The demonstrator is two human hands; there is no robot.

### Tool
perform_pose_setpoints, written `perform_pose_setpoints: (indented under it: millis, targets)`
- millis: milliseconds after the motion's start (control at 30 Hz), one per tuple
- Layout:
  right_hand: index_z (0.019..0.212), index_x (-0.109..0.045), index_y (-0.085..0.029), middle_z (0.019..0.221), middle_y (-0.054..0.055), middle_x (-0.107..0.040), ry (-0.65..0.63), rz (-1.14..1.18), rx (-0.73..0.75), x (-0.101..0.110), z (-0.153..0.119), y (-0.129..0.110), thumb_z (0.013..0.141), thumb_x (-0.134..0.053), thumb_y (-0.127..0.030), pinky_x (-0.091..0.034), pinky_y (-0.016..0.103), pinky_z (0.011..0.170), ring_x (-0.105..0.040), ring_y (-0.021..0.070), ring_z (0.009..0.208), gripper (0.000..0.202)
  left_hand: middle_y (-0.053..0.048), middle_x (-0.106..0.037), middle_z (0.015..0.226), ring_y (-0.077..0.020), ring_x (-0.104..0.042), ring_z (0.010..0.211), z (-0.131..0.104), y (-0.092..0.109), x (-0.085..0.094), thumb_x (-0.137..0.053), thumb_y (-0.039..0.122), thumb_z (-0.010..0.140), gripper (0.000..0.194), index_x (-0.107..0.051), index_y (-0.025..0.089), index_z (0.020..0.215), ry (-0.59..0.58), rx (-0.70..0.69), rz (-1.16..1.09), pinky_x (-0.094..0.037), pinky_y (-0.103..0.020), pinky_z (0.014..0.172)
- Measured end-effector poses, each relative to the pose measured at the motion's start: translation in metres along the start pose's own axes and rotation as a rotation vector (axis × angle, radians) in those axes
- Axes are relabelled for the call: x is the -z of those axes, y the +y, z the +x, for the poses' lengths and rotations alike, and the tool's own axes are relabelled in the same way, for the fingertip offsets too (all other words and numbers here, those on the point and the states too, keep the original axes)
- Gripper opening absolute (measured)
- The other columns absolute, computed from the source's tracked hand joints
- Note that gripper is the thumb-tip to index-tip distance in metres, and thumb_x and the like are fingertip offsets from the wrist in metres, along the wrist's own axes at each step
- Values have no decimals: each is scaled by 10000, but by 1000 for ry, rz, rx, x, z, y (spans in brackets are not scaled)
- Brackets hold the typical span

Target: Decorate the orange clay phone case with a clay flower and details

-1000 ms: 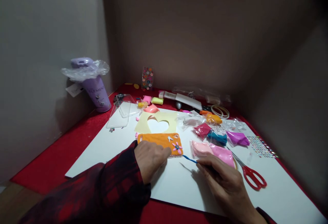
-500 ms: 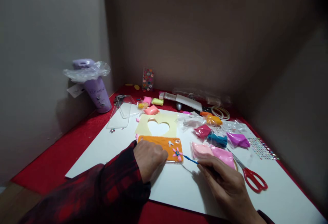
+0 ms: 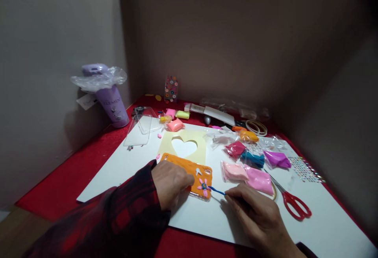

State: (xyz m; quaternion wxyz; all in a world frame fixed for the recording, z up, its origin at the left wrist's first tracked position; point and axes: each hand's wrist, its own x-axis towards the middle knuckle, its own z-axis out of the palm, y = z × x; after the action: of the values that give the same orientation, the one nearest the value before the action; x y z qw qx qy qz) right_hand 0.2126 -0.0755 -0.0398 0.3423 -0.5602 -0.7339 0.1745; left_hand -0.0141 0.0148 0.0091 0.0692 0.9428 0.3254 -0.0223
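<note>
An orange clay-covered phone case (image 3: 180, 162) lies tilted on the white board, its right end nearer me. My left hand (image 3: 170, 181) is closed over its near side, fingers curled and partly hidden. On the case's right end sits a pink clay flower (image 3: 203, 187) with a blue centre, and a small white piece (image 3: 198, 171) lies above it. Between the fingertips of my right hand (image 3: 255, 210) is a thin blue modelling tool (image 3: 217, 190). Its tip meets the right-hand petal of the flower; whether it presses in, I cannot tell.
Yellow paper with a heart cut-out (image 3: 165, 143) lies behind the case. Bagged clay (image 3: 260, 179) and red-handled scissors (image 3: 295, 206) are at the right, near a rhinestone sheet (image 3: 305, 170). Clear cases (image 3: 138, 134) and a purple tumbler (image 3: 112, 106) stand left.
The phone case has turned slightly, its right end swinging toward me. My right hand has shifted a little left and down, bringing the tool's tip to the flower's right petal.
</note>
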Motion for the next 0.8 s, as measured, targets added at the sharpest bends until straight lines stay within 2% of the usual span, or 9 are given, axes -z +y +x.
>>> perform_pose_setpoints:
  millis: [167,800]
  targets:
    - [819,-547,-218,733,-18,-580,-2,-2,9,-1,-1,2,840,-498,-220,-412,238,562,-528,112,634,54,5,-645,711,-166,-555,631,0,0,0,-497,132,651,201,-601,240,785,-20,2,15,-210,-289,487]
    - [783,-552,-209,706,-13,-576,-17,-19,5,0,0,2,835,-484,-196,-407,239,545,-526,115,615,87,1,-653,720,-172,-565,643,0,2,2,-480,143,679,206,-615,240,800,-22,9,19,-236,-290,490]
